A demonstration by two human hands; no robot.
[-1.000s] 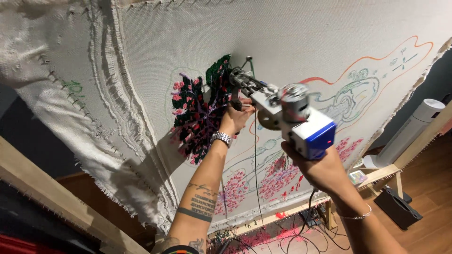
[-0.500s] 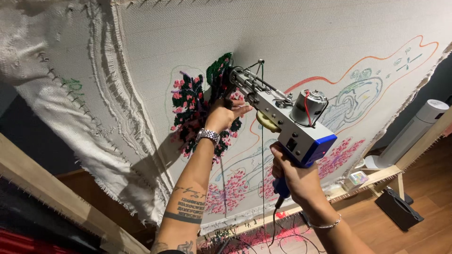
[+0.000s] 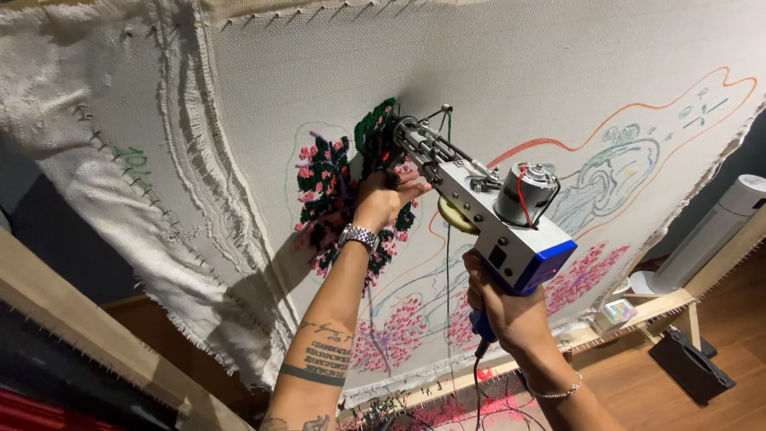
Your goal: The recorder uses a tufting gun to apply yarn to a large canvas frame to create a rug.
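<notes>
A white and blue tufting gun [image 3: 495,215] with a silver motor on top presses its needle tip into a stretched cream cloth [image 3: 319,88]. My right hand [image 3: 503,315] grips the gun's blue rear handle from below. My left hand [image 3: 387,195] is closed around the gun's front grip, right against the cloth. Around the tip is a tufted patch of dark green, black and pink yarn [image 3: 327,191]. Green yarn runs to the gun's tip. Drawn outlines and pink tufted flowers [image 3: 391,335] cover the cloth lower down.
A wooden frame [image 3: 96,343] holds the cloth, with loose frayed fabric [image 3: 104,160] hanging at the left. A white cylindrical appliance [image 3: 718,231] stands at the right. A black box [image 3: 690,363] sits on the wooden floor. Yarn scraps lie under the frame.
The gun and both hands have shifted slightly up and left along the cloth, and my right hand has dropped lower on the handle.
</notes>
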